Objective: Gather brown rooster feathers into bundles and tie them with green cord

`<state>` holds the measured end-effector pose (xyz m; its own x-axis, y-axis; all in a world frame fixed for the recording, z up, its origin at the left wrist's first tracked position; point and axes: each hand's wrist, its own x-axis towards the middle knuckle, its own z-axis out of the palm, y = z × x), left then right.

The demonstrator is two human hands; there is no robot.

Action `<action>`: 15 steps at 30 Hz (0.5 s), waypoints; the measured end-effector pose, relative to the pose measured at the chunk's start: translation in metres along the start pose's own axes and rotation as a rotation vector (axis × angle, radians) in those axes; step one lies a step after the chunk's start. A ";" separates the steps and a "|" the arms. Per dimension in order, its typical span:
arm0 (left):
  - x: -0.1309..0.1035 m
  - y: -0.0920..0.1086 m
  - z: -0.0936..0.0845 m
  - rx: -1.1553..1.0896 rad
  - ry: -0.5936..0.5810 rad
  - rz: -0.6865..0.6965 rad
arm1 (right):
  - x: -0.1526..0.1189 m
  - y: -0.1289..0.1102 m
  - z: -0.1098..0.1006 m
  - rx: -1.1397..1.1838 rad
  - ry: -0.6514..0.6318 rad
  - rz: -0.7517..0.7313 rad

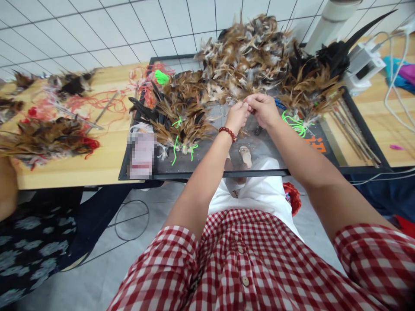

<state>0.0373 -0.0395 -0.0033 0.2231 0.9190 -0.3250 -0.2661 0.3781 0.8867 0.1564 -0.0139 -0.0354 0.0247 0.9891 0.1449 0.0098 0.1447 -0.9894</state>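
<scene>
My left hand (238, 115), with a dark red bead bracelet (228, 133) on the wrist, is closed in a pinch. Its fingertips meet those of my right hand (263, 110), also pinched. What lies between them is too small to make out. Just behind the hands rises a big heap of loose brown and tan feathers (246, 56). Feather bunches (184, 116) tied with bright green string (175, 149) lie to the left of my left hand. To the right of my right hand lie more feathers (308, 93) and a tangle of green strings (296, 124).
A black-framed glass panel (207, 162) lies on the wooden table (110, 172). Thin sticks (353, 129) lie at its right, beside a white charger (365, 69) with cables. At left are red strings (106, 103), feather bunches (48, 136) and another person's arm (7, 188).
</scene>
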 end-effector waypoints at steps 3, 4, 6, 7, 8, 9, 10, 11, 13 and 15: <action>-0.002 0.002 0.001 0.019 0.004 0.000 | 0.001 0.001 0.000 0.042 0.001 0.008; -0.003 0.003 0.001 0.025 0.005 -0.005 | 0.002 0.001 -0.001 0.054 0.003 0.017; -0.004 0.003 0.001 0.038 0.002 -0.010 | 0.002 0.001 -0.001 0.059 0.007 0.038; -0.004 0.003 0.001 0.045 -0.003 -0.006 | 0.002 0.001 -0.001 0.054 0.009 0.046; -0.004 0.003 0.001 0.050 -0.007 0.002 | 0.002 0.001 -0.001 0.047 0.007 0.047; -0.003 0.002 0.000 0.052 -0.011 0.012 | 0.002 0.001 -0.001 0.040 0.003 0.044; -0.002 0.002 0.000 0.051 -0.014 0.020 | 0.003 0.001 -0.001 0.031 -0.002 0.036; -0.001 0.001 0.000 0.048 -0.015 0.024 | 0.003 0.002 -0.002 0.020 -0.006 0.027; 0.001 0.000 0.000 0.040 -0.010 0.020 | 0.004 0.003 -0.003 -0.002 -0.012 0.015; 0.002 0.000 0.000 0.028 -0.003 0.013 | 0.006 0.006 -0.004 0.005 -0.015 0.013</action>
<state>0.0377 -0.0378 -0.0044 0.2230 0.9235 -0.3122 -0.2422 0.3627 0.8999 0.1609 -0.0077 -0.0401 0.0099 0.9912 0.1323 0.0044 0.1323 -0.9912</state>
